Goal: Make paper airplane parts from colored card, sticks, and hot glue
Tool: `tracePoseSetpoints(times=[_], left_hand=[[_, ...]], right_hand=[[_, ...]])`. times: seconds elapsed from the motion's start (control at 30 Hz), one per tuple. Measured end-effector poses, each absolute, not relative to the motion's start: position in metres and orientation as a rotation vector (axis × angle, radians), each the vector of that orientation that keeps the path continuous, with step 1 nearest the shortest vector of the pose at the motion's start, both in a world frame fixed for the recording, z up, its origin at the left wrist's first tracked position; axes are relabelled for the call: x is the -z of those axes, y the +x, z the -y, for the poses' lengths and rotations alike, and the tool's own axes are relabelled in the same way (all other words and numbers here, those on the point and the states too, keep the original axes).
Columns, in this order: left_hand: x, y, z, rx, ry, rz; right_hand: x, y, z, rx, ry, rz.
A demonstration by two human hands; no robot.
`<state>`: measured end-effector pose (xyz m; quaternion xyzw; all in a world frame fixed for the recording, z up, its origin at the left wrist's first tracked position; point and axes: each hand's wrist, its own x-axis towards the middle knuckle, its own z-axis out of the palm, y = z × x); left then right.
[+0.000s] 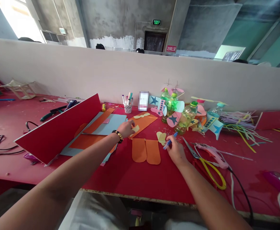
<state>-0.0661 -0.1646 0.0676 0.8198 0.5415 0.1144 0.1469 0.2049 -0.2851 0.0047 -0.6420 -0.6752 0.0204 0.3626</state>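
My left hand (127, 128), with a beaded bracelet at the wrist, has its fingers closed at a small pale-yellow paper piece (136, 129). It is over the edge of an orange paper sheet (146, 120), where more pale-yellow cut paper (142, 115) lies. In my right hand (177, 150) is a blue marker (170, 140), held at a slant. Just left of the marker rests a pale-yellow petal-shaped paper cutout (161, 138). Between my hands, two orange paper pieces with rounded ends (145, 151) lie side by side on the red table (140, 182).
Large scissors with yellow handles (213, 172) and a pink glue gun (215, 155) lie to the right. Plastic bottles with paper wings (185, 116) stand behind. A pen cup (128, 108) is at the back. Blue paper sheets (106, 124) and an upright red board (61, 127) are left.
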Motion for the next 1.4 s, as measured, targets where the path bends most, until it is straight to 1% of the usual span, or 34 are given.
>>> tracePoseSetpoints(times=[0.1,0.2,0.27,0.33,0.4,0.47,0.67,0.9,1.1,1.23,1.4], left_hand=[[-0.065,-0.089,0.159,-0.344,2.335,-1.686],[-0.067,-0.090,0.175,-0.474,2.442,-1.721],[-0.069,-0.078,0.197,-0.584,2.577,-1.524],[-0.069,-0.060,0.222,-0.614,2.681,-1.190],[-0.065,-0.044,0.243,-0.568,2.766,-0.854],[-0.056,-0.032,0.257,-0.490,2.818,-0.668],[-0.028,-0.034,0.257,-0.407,2.886,-0.650],[-0.027,-0.042,0.254,-0.357,2.868,-0.612],[-0.026,-0.046,0.249,-0.309,2.799,-0.578],[-0.025,-0.047,0.248,-0.262,2.776,-0.556],[-0.025,-0.047,0.248,-0.247,2.772,-0.563]], right_hand=[[-0.009,0.203,0.287,-0.098,-1.616,1.659],[-0.014,0.198,0.289,-0.158,-1.540,1.599],[-0.016,0.193,0.292,-0.189,-1.488,1.606],[-0.017,0.187,0.294,-0.252,-1.434,1.656],[-0.019,0.182,0.297,-0.352,-1.386,1.724],[-0.020,0.178,0.299,-0.454,-1.359,1.785],[-0.021,0.181,0.301,-0.613,-1.350,1.844],[-0.026,0.186,0.308,-0.519,-1.398,1.799],[-0.038,0.185,0.313,-0.472,-1.369,1.619],[-0.031,0.183,0.308,-0.576,-1.265,1.393],[-0.020,0.183,0.302,-0.743,-1.270,1.241]])
